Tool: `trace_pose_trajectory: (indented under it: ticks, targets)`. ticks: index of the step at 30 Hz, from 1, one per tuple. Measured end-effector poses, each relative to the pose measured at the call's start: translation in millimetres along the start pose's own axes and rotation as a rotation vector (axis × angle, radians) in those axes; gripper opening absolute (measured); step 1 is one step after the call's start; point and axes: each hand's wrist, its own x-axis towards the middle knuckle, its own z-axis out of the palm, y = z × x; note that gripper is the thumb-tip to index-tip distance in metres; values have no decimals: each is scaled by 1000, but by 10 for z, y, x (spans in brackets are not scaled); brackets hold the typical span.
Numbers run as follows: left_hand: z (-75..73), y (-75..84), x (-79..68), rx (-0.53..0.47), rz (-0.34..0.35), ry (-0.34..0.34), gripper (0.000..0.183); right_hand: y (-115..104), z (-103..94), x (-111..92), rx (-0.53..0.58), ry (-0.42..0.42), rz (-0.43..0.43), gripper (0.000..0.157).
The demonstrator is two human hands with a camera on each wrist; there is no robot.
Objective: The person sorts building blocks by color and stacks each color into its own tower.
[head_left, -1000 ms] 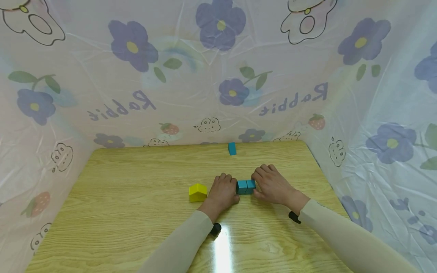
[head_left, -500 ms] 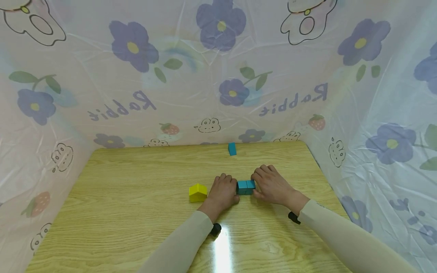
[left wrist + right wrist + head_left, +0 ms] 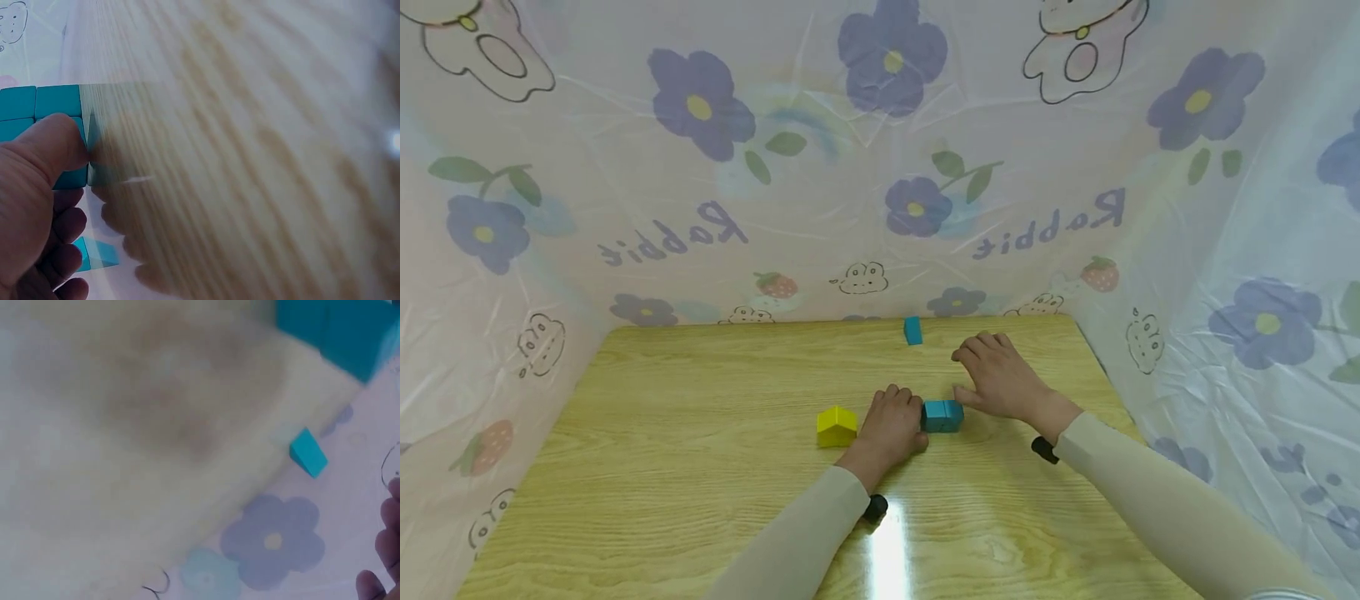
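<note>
A group of blue blocks (image 3: 943, 416) stands on the table, pushed together side by side. My left hand (image 3: 892, 425) holds its left end; in the left wrist view the thumb of that hand (image 3: 31, 194) presses the near face of the blocks (image 3: 58, 101), with the other fingers behind. To the right, my right hand (image 3: 1003, 382) is lifted with fingers spread from the thumb, holding nothing. Its fingertips (image 3: 389, 531) show at the edge of the right wrist view, apart from the blocks (image 3: 334, 334).
Left of my left hand stands a yellow block (image 3: 837, 428) with a peaked, roof-like top. A blue wedge-shaped block (image 3: 913, 331) lies near the far edge of the wooden table (image 3: 700, 467). Patterned sheeting (image 3: 820, 167) rises behind and at both sides.
My right hand has let go of the right end of the blue blocks and moved up and away. The rightmost block now looks slightly turned. My left hand has kept its place.
</note>
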Motion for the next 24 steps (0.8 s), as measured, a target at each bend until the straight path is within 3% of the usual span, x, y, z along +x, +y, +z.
trace_pose_trajectory:
  ticks: [4,11,20,24]
  targets:
    - [-2,-4,12,-9,0,4,43,159,21,271,-61,-3,4,36]
    - [-14,-2,-2,-43,-9,-4,41,313,222,657,-161,-90,-25,40]
    - [-14,-15,-30,-16,10,34,37,377,598,960,-195,-243,-22,38]
    - [3,-21,-37,10,9,49,37,384,721,1055,-230,-274,-18,49]
